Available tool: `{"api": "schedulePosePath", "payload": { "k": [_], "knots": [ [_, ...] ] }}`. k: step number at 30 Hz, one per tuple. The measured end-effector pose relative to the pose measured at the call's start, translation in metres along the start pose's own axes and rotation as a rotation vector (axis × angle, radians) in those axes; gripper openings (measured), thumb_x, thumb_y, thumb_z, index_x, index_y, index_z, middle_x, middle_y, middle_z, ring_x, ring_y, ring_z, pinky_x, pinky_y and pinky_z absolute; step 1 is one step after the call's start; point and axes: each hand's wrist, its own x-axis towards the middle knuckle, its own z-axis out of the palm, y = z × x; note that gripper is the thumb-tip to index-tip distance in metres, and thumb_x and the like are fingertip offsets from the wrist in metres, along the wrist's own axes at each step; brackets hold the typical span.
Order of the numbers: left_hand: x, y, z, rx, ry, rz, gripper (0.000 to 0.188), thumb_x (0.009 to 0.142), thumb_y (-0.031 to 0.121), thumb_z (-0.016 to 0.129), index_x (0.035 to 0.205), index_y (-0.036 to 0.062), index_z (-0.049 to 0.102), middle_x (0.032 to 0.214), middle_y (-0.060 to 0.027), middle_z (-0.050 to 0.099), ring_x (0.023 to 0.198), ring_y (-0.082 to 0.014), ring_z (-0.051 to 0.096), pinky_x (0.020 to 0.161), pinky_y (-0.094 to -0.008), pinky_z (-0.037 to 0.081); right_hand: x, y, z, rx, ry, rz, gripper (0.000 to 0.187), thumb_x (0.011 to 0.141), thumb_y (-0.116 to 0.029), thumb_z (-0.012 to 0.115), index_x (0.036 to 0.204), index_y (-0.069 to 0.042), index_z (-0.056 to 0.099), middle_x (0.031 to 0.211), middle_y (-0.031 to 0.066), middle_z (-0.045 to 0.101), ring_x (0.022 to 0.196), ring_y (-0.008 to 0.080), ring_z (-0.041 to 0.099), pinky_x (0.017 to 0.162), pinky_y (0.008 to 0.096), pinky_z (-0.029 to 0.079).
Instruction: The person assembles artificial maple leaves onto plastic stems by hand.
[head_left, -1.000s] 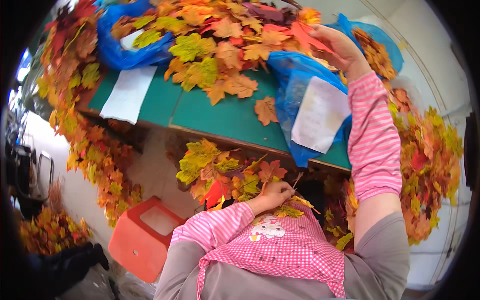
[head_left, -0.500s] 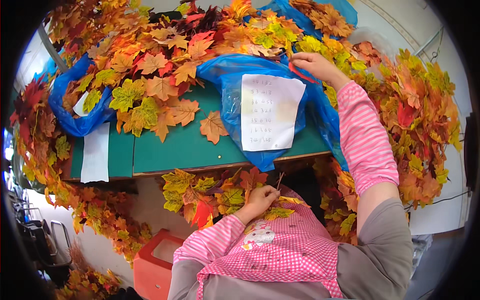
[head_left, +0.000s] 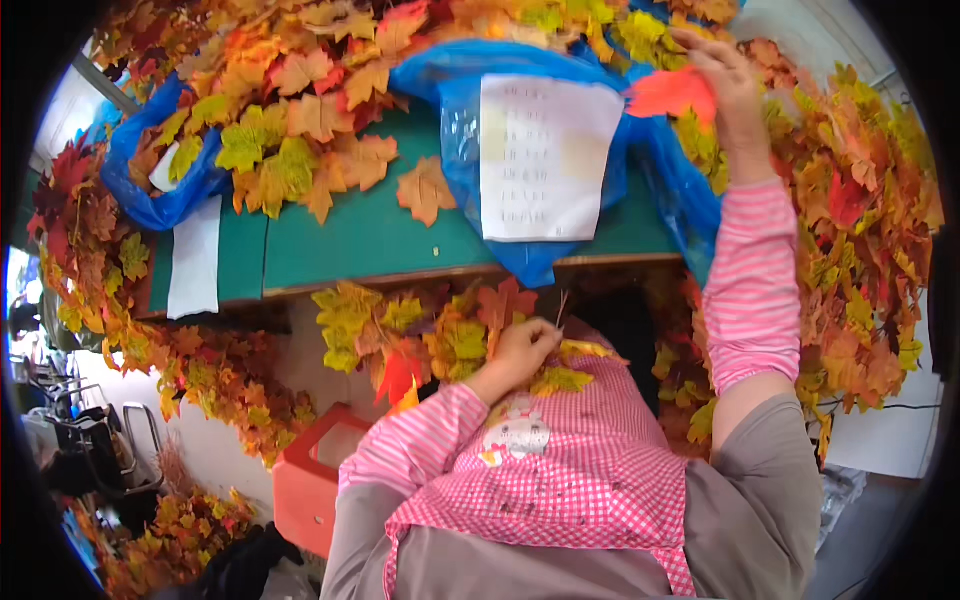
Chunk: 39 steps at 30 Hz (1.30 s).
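My left hand (head_left: pixel 527 348) is closed around the thin stems (head_left: pixel 562 308) of a bunch of artificial maple leaves (head_left: pixel 455 340). The bunch is yellow-green, orange and purplish, and spreads to the left of the hand, just below the table's front edge. A bright red leaf (head_left: pixel 402 376) hangs low in it. My right hand (head_left: pixel 732 85), smeared by motion, is raised at the far right of the table, holding a red-orange artificial leaf (head_left: pixel 680 95) by its thumb side. Yellow leaves (head_left: pixel 560 380) rest on my pink checked apron near the left hand.
A green table (head_left: pixel 350 250) carries heaped autumn leaves (head_left: pixel 300 120) and a blue plastic bag (head_left: pixel 455 100) with a handwritten paper (head_left: pixel 545 160) over it. Leaf garlands (head_left: pixel 840 270) hang at both sides. An orange-red plastic stool (head_left: pixel 310 490) stands at lower left.
My right hand has moved to the right with the red-orange leaf, which now shows more fully. The left hand keeps its hold on the stems. The table sits higher in the picture.
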Motion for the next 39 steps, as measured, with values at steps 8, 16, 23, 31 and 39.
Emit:
{"api": "schedulePosePath", "payload": {
  "k": [8,16,23,31,39],
  "knots": [
    [-0.006,0.015,0.007,-0.05,-0.084,-0.11,0.018,0.092,0.017,0.062,0.095,0.0001,0.064,0.078,-0.0003,0.063,0.072,-0.0072,0.055,0.065,-0.0253,0.046,-0.173,-0.042,-0.013,-0.083,-0.287,0.477,0.02,0.091,-0.002,0.056,0.109,-0.002,0.047,0.092,0.0109,0.068,0.09,0.0155,0.064,0.086,0.0289,0.048],
    [-0.002,0.03,0.025,0.008,0.148,0.107,0.015,0.09,0.013,0.061,0.094,-0.0008,0.063,0.076,-0.006,0.065,0.07,-0.0106,0.061,0.063,-0.0273,0.049,-0.276,-0.016,0.032,-0.419,-0.408,0.29,0.009,0.084,-0.006,0.062,0.091,-0.002,0.065,0.085,0.0113,0.066,0.08,0.0288,0.064,0.07,0.036,0.05],
    [-0.005,0.04,0.029,-0.105,0.15,-0.035,0.015,0.092,0.013,0.06,0.093,-0.0019,0.062,0.073,-0.0028,0.063,0.065,-0.0081,0.056,0.059,-0.0248,0.046,-0.295,-0.015,0.05,-0.395,-0.249,0.363,0.013,0.084,-0.006,0.063,0.094,-0.002,0.057,0.086,0.0137,0.063,0.081,0.0312,0.062,0.072,0.0374,0.049],
    [-0.016,0.051,0.032,-0.294,0.029,-0.128,0.017,0.093,0.015,0.06,0.096,-0.0013,0.065,0.078,-0.001,0.064,0.066,-0.0072,0.057,0.059,-0.0216,0.045,-0.32,-0.016,0.062,-0.476,-0.174,0.259,0.012,0.083,-0.007,0.063,0.093,-0.002,0.057,0.087,0.0115,0.062,0.086,0.0312,0.059,0.076,0.0385,0.046],
    [-0.015,0.043,0.025,-0.289,0.008,-0.162,0.018,0.095,0.019,0.058,0.096,0.0017,0.065,0.079,-0.0006,0.063,0.068,-0.0076,0.059,0.059,-0.0203,0.047,-0.322,-0.025,0.062,-0.533,-0.323,0.221,0.023,0.08,-0.011,0.068,0.101,-0.007,0.059,0.091,0.0084,0.063,0.088,0.028,0.058,0.084,0.0389,0.041]
  ]
}}
